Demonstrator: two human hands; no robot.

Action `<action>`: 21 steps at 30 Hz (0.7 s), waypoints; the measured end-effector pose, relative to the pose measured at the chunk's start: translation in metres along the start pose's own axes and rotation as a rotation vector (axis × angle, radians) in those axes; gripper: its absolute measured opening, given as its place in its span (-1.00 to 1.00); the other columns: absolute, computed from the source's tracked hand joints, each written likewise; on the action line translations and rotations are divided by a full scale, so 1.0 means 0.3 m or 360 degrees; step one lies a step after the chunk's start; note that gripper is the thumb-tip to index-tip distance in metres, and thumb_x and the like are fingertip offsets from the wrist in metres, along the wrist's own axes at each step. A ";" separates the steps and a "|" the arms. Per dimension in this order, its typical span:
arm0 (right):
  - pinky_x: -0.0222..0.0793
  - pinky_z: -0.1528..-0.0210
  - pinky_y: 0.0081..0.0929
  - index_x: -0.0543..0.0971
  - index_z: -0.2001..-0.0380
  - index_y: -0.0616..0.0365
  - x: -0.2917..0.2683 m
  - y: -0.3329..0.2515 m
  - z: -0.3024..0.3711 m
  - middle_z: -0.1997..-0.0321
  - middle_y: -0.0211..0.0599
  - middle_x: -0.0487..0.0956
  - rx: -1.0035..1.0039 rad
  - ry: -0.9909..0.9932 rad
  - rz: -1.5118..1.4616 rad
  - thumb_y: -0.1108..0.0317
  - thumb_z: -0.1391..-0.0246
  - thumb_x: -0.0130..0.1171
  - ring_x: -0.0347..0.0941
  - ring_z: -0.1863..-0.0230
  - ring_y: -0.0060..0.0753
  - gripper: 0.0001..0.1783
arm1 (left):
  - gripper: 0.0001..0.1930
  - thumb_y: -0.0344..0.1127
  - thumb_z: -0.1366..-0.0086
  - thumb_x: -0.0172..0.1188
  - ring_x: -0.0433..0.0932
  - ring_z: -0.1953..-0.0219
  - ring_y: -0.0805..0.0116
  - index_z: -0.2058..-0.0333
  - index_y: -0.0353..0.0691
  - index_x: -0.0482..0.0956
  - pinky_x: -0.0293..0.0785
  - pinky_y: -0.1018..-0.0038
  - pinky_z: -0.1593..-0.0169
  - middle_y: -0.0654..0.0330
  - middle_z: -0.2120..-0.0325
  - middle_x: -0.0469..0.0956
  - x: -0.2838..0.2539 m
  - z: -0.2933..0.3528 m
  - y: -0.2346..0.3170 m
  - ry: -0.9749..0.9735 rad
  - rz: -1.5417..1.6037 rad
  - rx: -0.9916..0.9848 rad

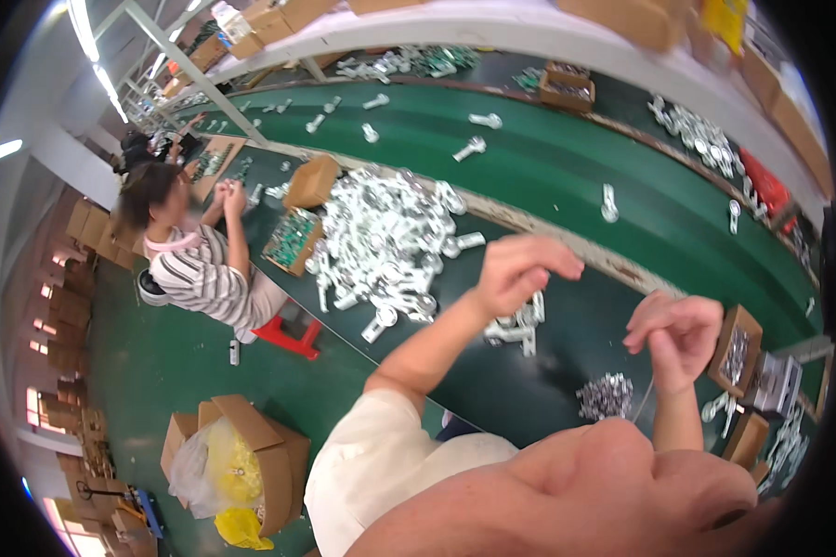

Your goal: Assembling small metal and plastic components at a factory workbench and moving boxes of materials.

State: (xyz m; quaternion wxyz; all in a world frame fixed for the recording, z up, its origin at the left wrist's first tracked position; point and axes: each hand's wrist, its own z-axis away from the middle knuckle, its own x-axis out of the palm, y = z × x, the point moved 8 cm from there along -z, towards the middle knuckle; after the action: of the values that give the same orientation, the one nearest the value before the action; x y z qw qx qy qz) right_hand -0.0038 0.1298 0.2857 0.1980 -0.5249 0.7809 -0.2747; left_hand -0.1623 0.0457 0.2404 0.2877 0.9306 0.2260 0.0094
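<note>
a person at a dark green counter (567, 362) raises both hands above it, seen from the head camera looking down. the left hand (520, 271) hovers with wrist bent and fingers curled down, thumb and fingertips pinched together; whether anything small sits in that grip cannot be told. the right hand (678, 336) is also curled shut, and a thin pale thread or wire (645, 399) seems to hang from its grip toward the counter. just below the left hand lies a small cluster of white metal parts (518, 325); a little heap of shiny small pieces (606, 395) lies near the right forearm. a large pile of white parts (381, 243) sits further left. working well here likely means keeping the pinch firm and both hands close over the counter, so nothing small drops away.
</note>
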 end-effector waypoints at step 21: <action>0.27 0.54 -0.67 0.31 0.18 0.25 0.184 0.022 -0.223 0.60 -0.28 0.45 0.1147 0.0934 0.0255 0.55 -0.04 -0.05 0.34 0.63 -0.55 -0.77 | -0.74 -0.46 0.02 0.26 0.44 0.08 0.18 0.28 -0.25 0.49 0.37 0.38 0.04 0.10 0.20 0.49 -0.861 -0.427 0.210 0.0132 -0.1243 -0.0499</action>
State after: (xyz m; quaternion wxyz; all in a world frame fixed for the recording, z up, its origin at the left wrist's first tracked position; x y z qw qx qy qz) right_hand -0.0688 0.0952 0.3319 0.1590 -0.2610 0.6968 -0.6489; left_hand -0.3868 -0.0423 0.4103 0.3984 0.7189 0.5690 -0.0286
